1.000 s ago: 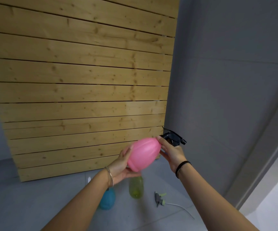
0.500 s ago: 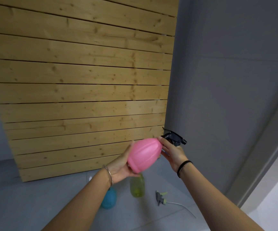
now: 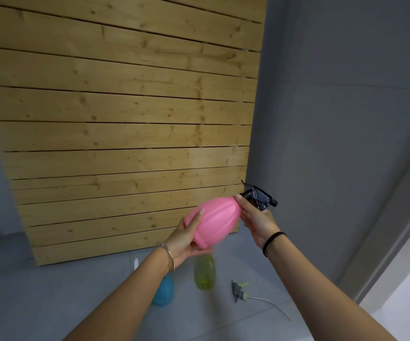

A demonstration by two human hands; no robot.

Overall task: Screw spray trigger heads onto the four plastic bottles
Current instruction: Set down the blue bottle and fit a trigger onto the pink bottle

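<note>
Planks of pale knotty wood [image 3: 125, 119] fill the upper left and centre of the frame, laid in horizontal rows as a slatted panel that stands on the grey floor [image 3: 51, 303]. Low in the frame, just left of centre, a blue bottle [image 3: 163, 292] stands on the floor, its upper part hidden behind the left forearm. Above it the left hand [image 3: 186, 239] cups the base of a pink bottle [image 3: 213, 221], with the thumb laid along the bottle's left side and the palm and fingers curled under its bottom, so the hand is closed around it. A thin bangle [image 3: 168, 254] circles that wrist. The pink bottle is tilted in mid-air at centre frame, neck pointing up and to the right. Beneath it a yellow-green bottle [image 3: 205, 273] stands on the floor, just right of the blue one, with no head on it. At the pink bottle's neck sits a black trigger head [image 3: 260, 196], and the right hand [image 3: 255, 217] wraps around that neck area, fingers pressed against the head's collar. A black band [image 3: 272, 242] rings the right wrist. Lower, right of the yellow-green bottle, a loose grey-and-green trigger head [image 3: 239, 290] lies on the floor, its white tube [image 3: 272, 305] trailing toward the lower right. Grey wall [image 3: 346, 119] fills the right side.
</note>
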